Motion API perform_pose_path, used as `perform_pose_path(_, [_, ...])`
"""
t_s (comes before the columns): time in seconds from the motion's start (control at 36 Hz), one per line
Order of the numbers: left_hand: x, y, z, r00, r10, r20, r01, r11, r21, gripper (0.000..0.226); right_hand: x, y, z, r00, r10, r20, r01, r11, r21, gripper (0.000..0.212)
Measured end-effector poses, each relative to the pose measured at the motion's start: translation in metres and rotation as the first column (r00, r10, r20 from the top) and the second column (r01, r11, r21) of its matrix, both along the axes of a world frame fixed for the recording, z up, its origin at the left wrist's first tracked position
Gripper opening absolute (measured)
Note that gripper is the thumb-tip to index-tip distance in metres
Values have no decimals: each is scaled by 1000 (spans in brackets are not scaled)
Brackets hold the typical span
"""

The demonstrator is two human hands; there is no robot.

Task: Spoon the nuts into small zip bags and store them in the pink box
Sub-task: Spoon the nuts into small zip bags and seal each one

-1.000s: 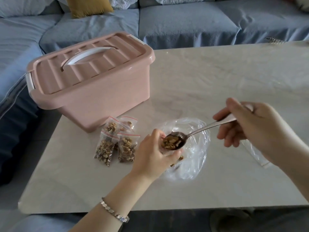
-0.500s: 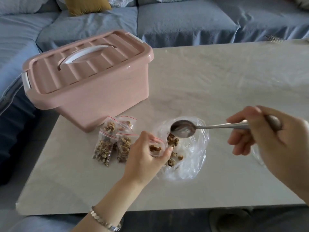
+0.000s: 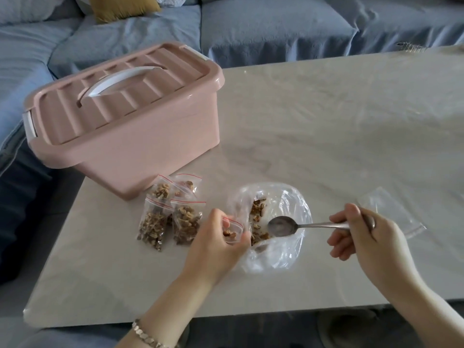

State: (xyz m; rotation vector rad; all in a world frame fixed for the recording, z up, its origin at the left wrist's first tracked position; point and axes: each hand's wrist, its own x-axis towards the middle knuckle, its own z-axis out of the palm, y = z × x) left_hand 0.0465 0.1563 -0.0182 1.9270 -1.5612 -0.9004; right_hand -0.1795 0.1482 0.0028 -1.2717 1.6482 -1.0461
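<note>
Nuts [image 3: 257, 217] lie in the open clear bag [image 3: 283, 257] near the table's [image 3: 326, 121] near edge. The spoon [image 3: 282, 226] runs left-right, its empty bowl pointing left, now dipped lower into that bag than half a second ago. The right hand [image 3: 361, 234] pinches its handle. The left hand [image 3: 216, 244] grips a small zip bag [image 3: 232, 231] beside it.

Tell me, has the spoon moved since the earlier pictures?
Yes. The spoon, full at the small zip bag a second ago, is now empty and has moved right and down into the large clear bag, away from the left hand.
</note>
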Motion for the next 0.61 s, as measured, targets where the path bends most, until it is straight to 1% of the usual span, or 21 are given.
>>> perform_pose_path(0.11, [-1,-1,-1,1000,-5,-1,5,1000,-3,23,2,3,0,1000,-4,10,4,999,-33,36])
perform_pose_path(0.28, [0,1,-4,997,17,-74,-16,1000,18,26,6,18,3,999,-30,12,32,986,-162,38])
perform_pose_path(0.36, [0,2,-4,997,19,-76,-18,1000,10,26,8,25,3,999,-34,-2,32,974,-225,37])
perform_pose_path(0.44, [1,3,-7,996,21,-91,-20,1000,14,25,12,26,2,999,-29,25,33,979,-201,34])
perform_pose_path(0.5, [1,1,-8,993,31,-111,-28,999,23,26,16,25,-2,999,-34,32,39,982,-183,37])
perform_pose_path(0.56, [1,0,-10,991,36,-126,-32,999,31,31,19,23,-7,999,-43,10,44,982,-184,37])
perform_pose_path(0.61, [1,-3,-11,991,20,-133,-16,999,32,39,22,20,-13,999,-48,14,50,984,-174,31])
